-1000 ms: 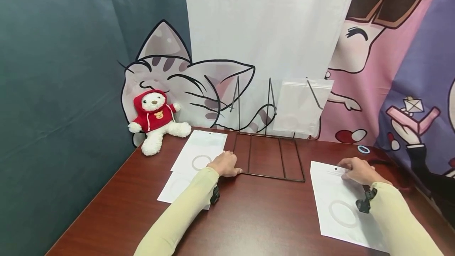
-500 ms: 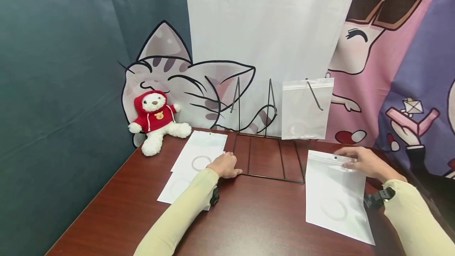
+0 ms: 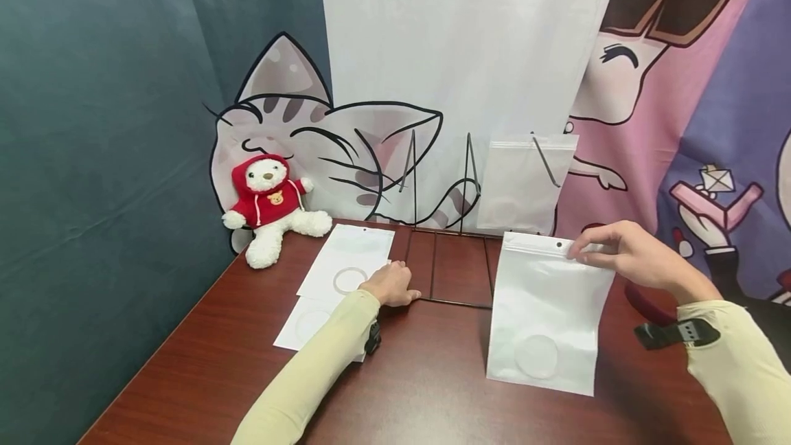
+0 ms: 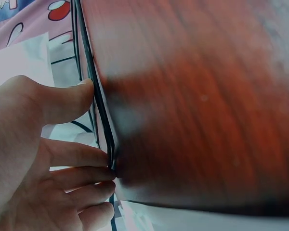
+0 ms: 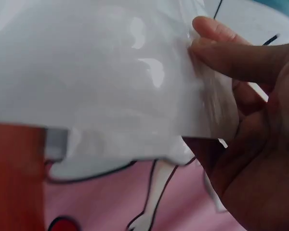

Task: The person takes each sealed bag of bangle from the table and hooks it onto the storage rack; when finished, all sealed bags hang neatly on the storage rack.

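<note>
My right hand (image 3: pixel 630 256) pinches the top right corner of a white zip bag (image 3: pixel 550 307) between thumb and fingers. The bag hangs upright above the table, with a punched hole at its top and a pale ring showing low on its front. In the right wrist view, the glossy bag (image 5: pixel 101 72) fills much of the picture. My left hand (image 3: pixel 391 285) grips the front left corner of a black wire display rack (image 3: pixel 460 304), its thumb and fingertips on the wires. On the rack's right hook hangs another white zip bag (image 3: pixel 522 184).
Two white zip bags, one farther back (image 3: pixel 349 246) and one nearer (image 3: pixel 303 328), lie overlapping left of the rack. Its left hook (image 3: pixel 405 170) and middle hook (image 3: pixel 474 170) are bare. A plush bear (image 3: pixel 268 204) in a red hoodie sits at the back left.
My right hand has lifted the zip bag off the table and brought it left and up, turning it upright before the rack's right side. The left hand has stayed at the rack's corner.
</note>
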`<control>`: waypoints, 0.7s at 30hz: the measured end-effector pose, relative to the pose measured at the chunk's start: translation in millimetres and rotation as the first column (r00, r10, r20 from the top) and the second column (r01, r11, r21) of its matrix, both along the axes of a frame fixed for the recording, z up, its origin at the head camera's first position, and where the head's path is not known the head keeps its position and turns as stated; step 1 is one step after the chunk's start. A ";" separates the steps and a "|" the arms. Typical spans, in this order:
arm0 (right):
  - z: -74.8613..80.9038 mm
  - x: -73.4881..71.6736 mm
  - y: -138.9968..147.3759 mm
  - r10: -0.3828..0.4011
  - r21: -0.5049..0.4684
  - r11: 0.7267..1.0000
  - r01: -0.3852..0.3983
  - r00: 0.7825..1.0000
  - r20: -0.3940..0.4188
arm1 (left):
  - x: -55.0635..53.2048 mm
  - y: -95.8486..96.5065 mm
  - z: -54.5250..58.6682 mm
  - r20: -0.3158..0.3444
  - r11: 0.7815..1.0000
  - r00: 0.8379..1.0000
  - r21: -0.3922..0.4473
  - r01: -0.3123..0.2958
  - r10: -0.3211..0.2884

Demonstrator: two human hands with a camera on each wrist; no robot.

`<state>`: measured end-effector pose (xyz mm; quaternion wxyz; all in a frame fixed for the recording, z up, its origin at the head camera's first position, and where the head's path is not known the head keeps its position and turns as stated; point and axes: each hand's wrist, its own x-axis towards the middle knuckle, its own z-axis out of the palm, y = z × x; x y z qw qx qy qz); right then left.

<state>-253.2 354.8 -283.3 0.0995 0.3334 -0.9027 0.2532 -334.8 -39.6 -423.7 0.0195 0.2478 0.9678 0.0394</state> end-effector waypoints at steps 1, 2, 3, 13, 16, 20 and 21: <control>4.1 2.0 -4.7 0.007 -0.005 1.000 -0.007 1.000 0.005 | -0.3 -0.2 -0.5 0.000 1.000 1.000 0.002 0.001 -0.001; 7.7 3.9 -9.2 0.015 -0.011 1.000 -0.015 1.000 0.006 | -0.7 -0.2 -1.0 0.003 1.000 1.000 0.001 0.001 -0.001; 11.0 5.7 -13.8 0.028 -0.019 0.999 -0.028 1.000 0.005 | -0.7 -0.2 -1.3 0.005 1.000 1.000 -0.001 0.001 -0.001; 41.0 10.3 -73.1 0.077 -0.065 0.994 -0.089 0.981 -0.176 | -2.3 -1.0 -3.2 -0.001 1.000 1.000 -0.006 0.001 -0.001; 46.7 6.9 -89.7 0.049 -0.069 0.995 -0.067 0.971 -0.233 | -1.8 -1.2 -2.3 0.003 1.000 1.000 -0.011 -0.002 0.002; 47.9 -1.2 -108.4 0.012 -0.094 0.995 -0.041 0.955 -0.296 | -0.1 -0.6 0.6 0.030 1.000 0.999 -0.018 -0.016 0.017; 47.5 -3.5 -112.4 -0.001 -0.100 0.995 -0.031 0.953 -0.304 | 0.0 -0.3 1.4 0.035 1.000 0.999 -0.020 -0.020 0.021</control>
